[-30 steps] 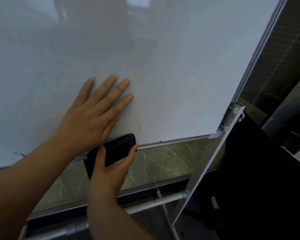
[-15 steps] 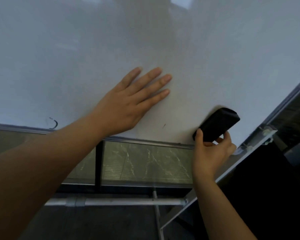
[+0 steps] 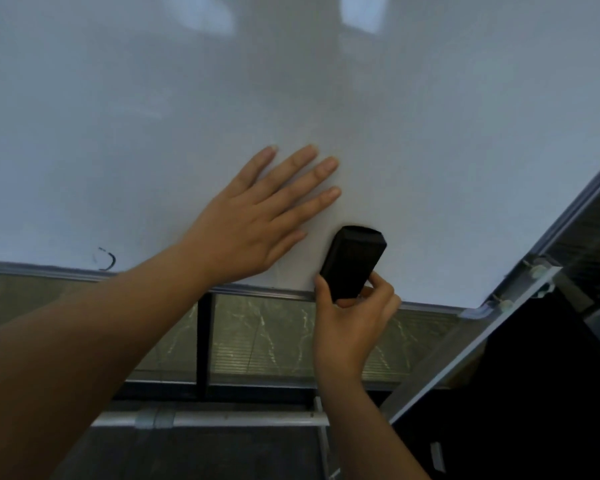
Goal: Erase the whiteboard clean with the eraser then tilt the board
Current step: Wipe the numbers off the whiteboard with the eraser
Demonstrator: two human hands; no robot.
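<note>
The whiteboard [image 3: 326, 91] fills the upper view, its metal bottom edge running across the middle. My left hand [image 3: 257, 220] lies flat on the board with fingers spread. Just right of it, my right hand [image 3: 354, 317] grips the lower end of a black eraser [image 3: 354, 259], which is pressed against the board near the bottom edge. A small curved black marker stroke [image 3: 109, 259] remains at the lower left of the board.
The board's right frame and bracket [image 3: 534, 271] slope down to a grey stand leg [image 3: 440, 372]. Below the board are a marbled glass wall panel [image 3: 267, 334], a black vertical post [image 3: 205, 341] and a grey horizontal stand bar [image 3: 205, 419].
The eraser in my right hand has slid left along the bottom edge, from near the right corner to beside my left hand. My left hand stays flat on the board.
</note>
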